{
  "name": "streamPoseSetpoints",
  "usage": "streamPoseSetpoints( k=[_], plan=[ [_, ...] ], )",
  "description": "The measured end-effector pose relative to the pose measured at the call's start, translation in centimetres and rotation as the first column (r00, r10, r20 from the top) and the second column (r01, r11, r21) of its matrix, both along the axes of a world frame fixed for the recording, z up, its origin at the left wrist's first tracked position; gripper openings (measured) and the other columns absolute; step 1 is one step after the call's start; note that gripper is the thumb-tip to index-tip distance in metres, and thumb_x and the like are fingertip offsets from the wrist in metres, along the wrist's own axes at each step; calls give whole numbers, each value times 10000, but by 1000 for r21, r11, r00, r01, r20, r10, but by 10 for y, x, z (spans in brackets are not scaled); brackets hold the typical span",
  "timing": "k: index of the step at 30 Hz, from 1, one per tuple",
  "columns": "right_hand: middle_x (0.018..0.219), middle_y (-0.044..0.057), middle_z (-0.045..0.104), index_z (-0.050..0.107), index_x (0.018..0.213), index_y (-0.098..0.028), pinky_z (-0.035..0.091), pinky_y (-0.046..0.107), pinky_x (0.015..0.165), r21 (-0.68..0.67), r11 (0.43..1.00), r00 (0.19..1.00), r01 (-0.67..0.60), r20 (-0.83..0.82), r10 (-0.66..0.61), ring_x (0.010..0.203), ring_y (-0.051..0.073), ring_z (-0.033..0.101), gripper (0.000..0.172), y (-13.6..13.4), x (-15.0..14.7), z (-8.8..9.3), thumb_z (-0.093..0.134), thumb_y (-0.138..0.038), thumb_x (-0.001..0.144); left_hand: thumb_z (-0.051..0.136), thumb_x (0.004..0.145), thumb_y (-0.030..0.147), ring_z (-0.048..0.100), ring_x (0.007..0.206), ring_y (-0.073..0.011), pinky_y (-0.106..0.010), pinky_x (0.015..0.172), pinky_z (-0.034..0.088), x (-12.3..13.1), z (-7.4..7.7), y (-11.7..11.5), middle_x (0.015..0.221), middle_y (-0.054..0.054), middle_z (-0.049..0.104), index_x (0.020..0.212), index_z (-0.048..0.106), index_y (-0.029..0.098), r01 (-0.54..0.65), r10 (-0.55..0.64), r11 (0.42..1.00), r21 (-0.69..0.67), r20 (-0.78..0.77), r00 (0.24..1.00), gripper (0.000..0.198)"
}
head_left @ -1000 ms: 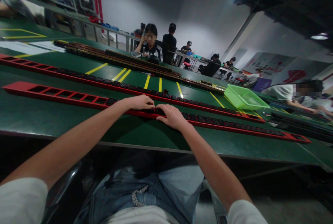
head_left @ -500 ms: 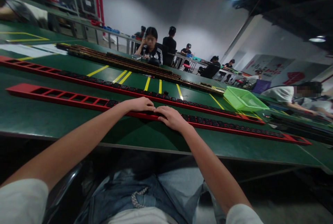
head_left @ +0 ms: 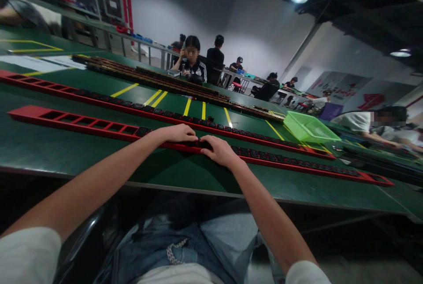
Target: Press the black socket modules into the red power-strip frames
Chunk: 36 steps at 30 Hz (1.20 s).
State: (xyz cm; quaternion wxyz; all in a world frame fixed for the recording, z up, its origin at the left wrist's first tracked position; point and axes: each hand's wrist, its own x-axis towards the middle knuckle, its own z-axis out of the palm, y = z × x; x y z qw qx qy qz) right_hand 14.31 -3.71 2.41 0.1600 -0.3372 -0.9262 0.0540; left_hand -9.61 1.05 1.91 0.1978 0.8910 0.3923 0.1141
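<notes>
A long red strip-shaped frame (head_left: 280, 164) with a row of square openings lies across the near part of the green table. Black square pieces (head_left: 272, 157) fill the openings on its right stretch; several openings toward the left end have none. My left hand (head_left: 180, 133) curls over the middle of this frame, fingers bent down on it. Just to the right, my right hand (head_left: 218, 148) grips the same frame, thumb on the near edge and fingers over the top. A small gap separates the fingertips. Whether a small piece is pinched there is hidden.
A second red frame (head_left: 228, 131) with black pieces runs parallel behind. Farther back lie stacked long dark strips (head_left: 158, 80), and a green basket (head_left: 309, 127) stands at the right. A co-worker (head_left: 360, 121) leans over the table there; another person (head_left: 194, 61) sits opposite.
My right hand has shifted slightly right along the near frame, widening the gap between the fingertips. My left hand stays almost where it was.
</notes>
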Motion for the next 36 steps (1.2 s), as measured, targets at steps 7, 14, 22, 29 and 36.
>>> streamPoseSetpoints(
  k=[7,14,22,29,36],
  plan=[
    [1097,63,710,578,1267,-247,486,344,827,26,990,987,142,70,-143,964,244,672,477,3,11,3,740,-406,848,460,918,544,590,711,-166,-256,637,378,0,1,-1,800,-40,694,889,727,179,-29,29,999,-15,2,1000,454],
    [1210,113,682,620,1261,-209,494,431,968,-57,976,968,211,151,-201,1108,286,642,604,14,43,9,829,-438,743,458,927,540,616,761,-185,-265,677,396,1,4,-3,862,-57,715,909,731,179,-35,34,999,-29,-16,999,453],
    [1247,140,676,600,1290,-162,465,475,1002,56,925,911,376,158,-380,1156,305,624,577,-1,103,0,793,-397,800,429,952,528,629,760,-190,-273,689,413,1,4,-3,877,-70,719,912,730,182,-20,20,1000,-10,-42,999,460],
    [1242,136,679,607,1282,-170,456,488,970,155,897,892,414,131,-434,1149,328,619,507,-13,102,-8,736,-410,855,445,968,525,609,1131,-248,-297,889,430,9,16,-31,1322,-99,642,1323,593,226,-11,22,995,96,-106,994,487],
    [1230,117,682,602,1283,-169,445,456,959,174,885,882,431,127,-454,1143,319,615,513,-13,103,-11,717,-453,870,468,971,543,579,1177,-317,-378,925,432,27,2,-74,1366,-150,595,1518,397,175,-88,211,916,392,-283,936,663]
  ],
)
